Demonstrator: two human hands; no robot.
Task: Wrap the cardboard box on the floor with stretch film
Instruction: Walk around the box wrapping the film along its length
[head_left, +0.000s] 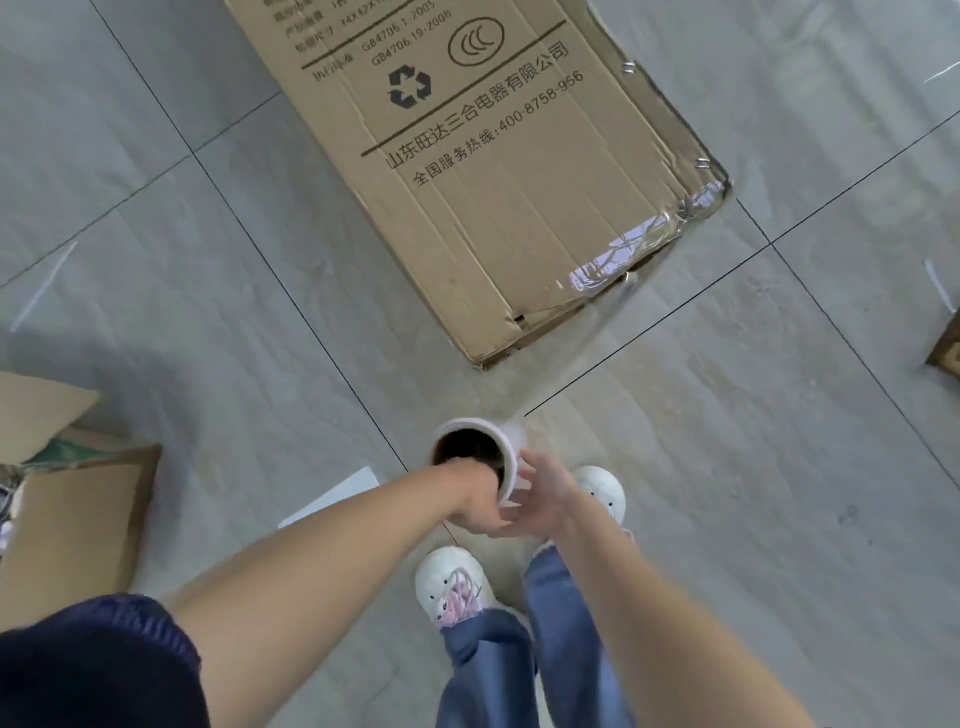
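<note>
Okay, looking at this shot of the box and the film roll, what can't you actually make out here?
Head view only:
- Cardboard box: far end cut off by the top edge; top lines of print blurred.
- Stretch film roll: seen end-on; its length hidden by the left hand and right hand.
- Film between roll and box: transparent, barely visible.
- Second open box: cropped at left; contents unclear.
</note>
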